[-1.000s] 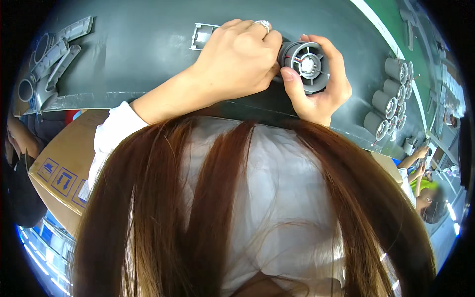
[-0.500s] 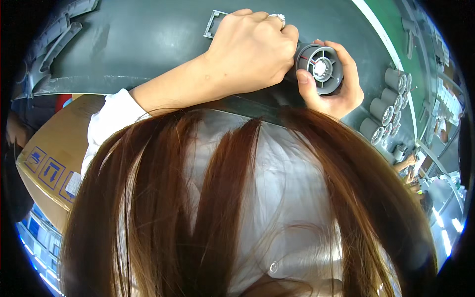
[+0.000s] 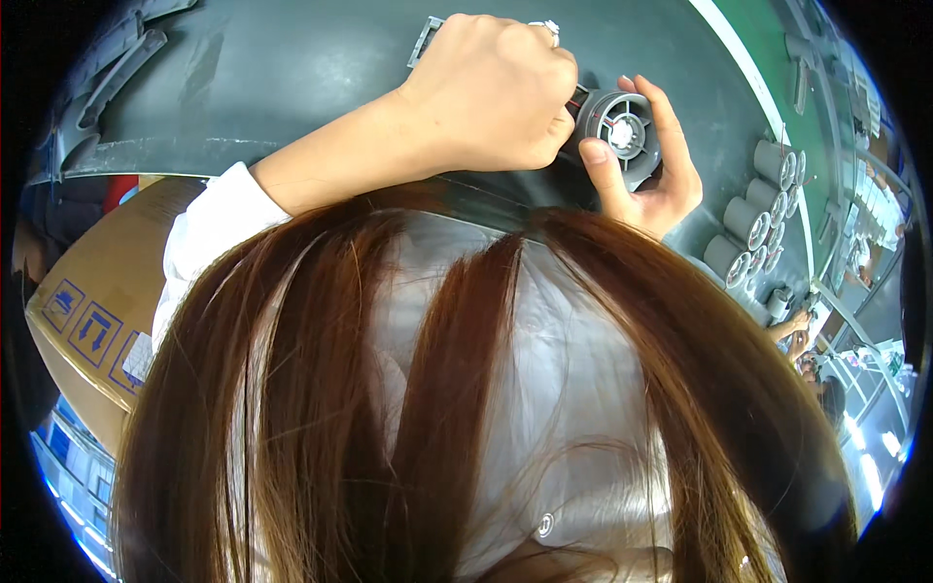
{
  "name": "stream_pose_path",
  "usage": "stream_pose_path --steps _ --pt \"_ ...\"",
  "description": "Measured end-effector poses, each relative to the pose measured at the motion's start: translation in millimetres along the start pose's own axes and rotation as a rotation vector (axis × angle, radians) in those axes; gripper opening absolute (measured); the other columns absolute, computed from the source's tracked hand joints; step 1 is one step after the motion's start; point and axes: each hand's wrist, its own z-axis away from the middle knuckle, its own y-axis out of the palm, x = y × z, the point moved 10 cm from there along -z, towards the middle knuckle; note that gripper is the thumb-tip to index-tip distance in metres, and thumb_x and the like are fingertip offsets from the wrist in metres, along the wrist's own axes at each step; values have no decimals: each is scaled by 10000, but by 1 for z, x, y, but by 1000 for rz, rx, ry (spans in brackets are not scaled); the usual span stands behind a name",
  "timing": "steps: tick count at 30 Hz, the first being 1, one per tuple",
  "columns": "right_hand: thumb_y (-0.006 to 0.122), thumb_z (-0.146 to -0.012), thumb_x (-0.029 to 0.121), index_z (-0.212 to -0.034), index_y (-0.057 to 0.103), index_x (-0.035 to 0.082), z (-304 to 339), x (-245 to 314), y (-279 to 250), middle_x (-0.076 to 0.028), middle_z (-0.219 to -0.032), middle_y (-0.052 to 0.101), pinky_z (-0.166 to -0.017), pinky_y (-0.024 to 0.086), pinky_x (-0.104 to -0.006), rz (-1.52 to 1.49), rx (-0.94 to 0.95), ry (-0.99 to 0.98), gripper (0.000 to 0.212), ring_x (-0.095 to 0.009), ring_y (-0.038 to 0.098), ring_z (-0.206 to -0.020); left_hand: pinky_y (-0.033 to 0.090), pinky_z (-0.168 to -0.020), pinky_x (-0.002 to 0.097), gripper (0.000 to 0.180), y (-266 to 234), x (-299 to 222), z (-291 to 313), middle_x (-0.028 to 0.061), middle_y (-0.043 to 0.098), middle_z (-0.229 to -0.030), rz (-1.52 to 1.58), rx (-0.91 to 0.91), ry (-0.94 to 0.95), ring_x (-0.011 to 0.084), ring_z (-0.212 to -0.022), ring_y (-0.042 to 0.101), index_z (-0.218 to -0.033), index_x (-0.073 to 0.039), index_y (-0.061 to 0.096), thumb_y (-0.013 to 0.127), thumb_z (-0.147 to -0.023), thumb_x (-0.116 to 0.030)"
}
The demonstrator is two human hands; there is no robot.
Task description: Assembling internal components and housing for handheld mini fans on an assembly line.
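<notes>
"Where is the round grey housing (image 3: 606, 109) from your grip?"

"Inside my right grip (image 3: 653, 197) — the thumb (image 3: 604, 170) presses the near left side of its rim and the fingers (image 3: 664, 115) reach round the far right side. So that grip is closed on it. The spoked face, with a pale hub (image 3: 622, 134) in the middle, is turned toward me."

"And the left?"

"My left grip (image 3: 496, 92) is just beside the housing, on its left, knuckles up, with a ring (image 3: 552, 29) on one finger. The fingers curl underneath, out of sight, so I cannot tell whether they close on anything. A bit of red wire (image 3: 575, 104) shows in the narrow space between that grip and the rim."

"What pokes out past your left knuckles?"

"The end of a grey frame (image 3: 424, 42), on the side away from the housing. My hand hides the rest."

"Anything else near you?"

"On the green bench (image 3: 282, 87), well to the right, grey cylinders (image 3: 746, 223) lie stacked on their sides. Far left there are curved grey pieces (image 3: 115, 83) — and below them, off the bench edge, a cardboard box (image 3: 121, 262)."
</notes>
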Motion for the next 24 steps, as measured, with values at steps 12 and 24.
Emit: stream_pose_path --steps 12,24 --pt "793 -626 134 -1188 582 12 7 -5 6 -259 -1317 474 -1014 356 -385 -92 -2 114 613 -321 471 -1234 437 -496 399 72 -5 3 0 93 515 -616 41 99 14 292 -558 538 -640 -30 521 577 -601 -55" --pt "717 -615 71 -1095 546 10 5 -9 9 -193 -1198 576 -943 417 -337 9 -83 48 514 -261 562 -1098 471 -559 389 149 -11 6 4 90 553 -699 49 226 168 277 -591 582 -820 -81 578 630 -708 -164"
